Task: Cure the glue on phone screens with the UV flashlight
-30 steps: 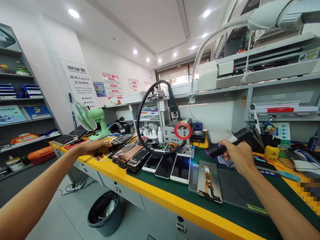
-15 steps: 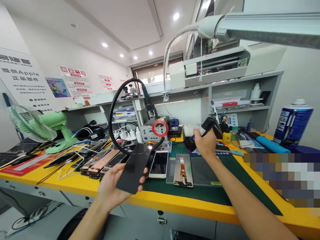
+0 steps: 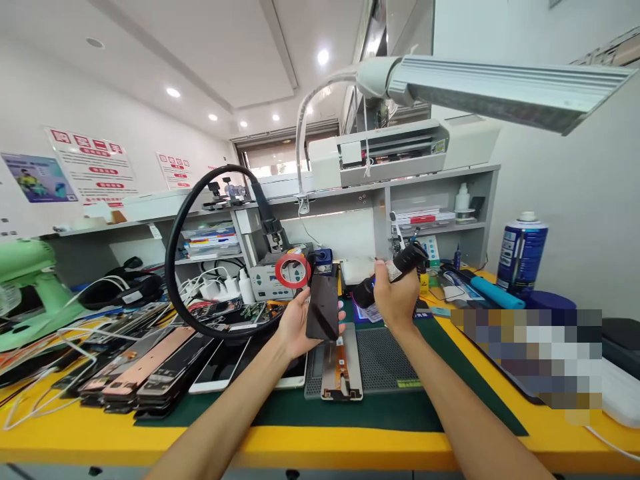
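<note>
My left hand is closed around the edges of a thin, dark phone screen, held tilted above the workbench. In my right hand is a black flashlight, its head pointing down and left, with a faint purple tint below it. The screen and the flashlight are apart. Under my left hand a grey phone display part with an orange flex cable lies on a grey perforated pad. White-framed phones lie left of the pad, partly hidden by my left forearm.
Stacked phone parts and white cables crowd the left side, near a green fan. A black hose arches over the bench by a red tape roll. A blue spray can stands right; a lamp hangs overhead.
My left hand has carried the dark screen right, closer to the flashlight, and it now shows more upright. The flashlight has lowered slightly. The whole view has shifted to the right.
</note>
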`<state>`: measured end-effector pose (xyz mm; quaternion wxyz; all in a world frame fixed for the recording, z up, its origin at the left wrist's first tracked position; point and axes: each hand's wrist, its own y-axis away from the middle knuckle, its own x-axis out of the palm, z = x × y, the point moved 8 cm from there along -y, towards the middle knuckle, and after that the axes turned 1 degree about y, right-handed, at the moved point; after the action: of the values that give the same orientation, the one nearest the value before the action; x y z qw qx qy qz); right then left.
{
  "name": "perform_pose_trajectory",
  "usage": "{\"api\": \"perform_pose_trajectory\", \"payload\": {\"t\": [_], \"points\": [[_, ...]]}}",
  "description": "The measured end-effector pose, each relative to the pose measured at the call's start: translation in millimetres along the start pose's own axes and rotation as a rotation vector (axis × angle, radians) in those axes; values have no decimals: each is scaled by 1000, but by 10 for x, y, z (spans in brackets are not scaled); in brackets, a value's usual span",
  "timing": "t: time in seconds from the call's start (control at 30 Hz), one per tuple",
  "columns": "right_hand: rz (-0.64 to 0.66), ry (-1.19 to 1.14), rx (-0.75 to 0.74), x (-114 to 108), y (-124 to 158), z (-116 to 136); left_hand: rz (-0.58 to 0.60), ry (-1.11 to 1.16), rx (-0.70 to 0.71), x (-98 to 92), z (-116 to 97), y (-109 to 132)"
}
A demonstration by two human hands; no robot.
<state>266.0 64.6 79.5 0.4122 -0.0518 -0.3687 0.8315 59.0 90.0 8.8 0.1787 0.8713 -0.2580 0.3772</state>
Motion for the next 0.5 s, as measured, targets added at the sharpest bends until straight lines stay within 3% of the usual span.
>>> {"api": "perform_pose_trajectory", "payload": {"t": [0.13,0.27,0.5], "points": [[-34,-43,-71,-9,56,96,10,-16,-18,24,67,-108],[12,-91,-186,44,203,248,15,-45,21,40,85,-127],[133,-168,-542,-9,544,829,61,-93,13,61,139,-91]]}}
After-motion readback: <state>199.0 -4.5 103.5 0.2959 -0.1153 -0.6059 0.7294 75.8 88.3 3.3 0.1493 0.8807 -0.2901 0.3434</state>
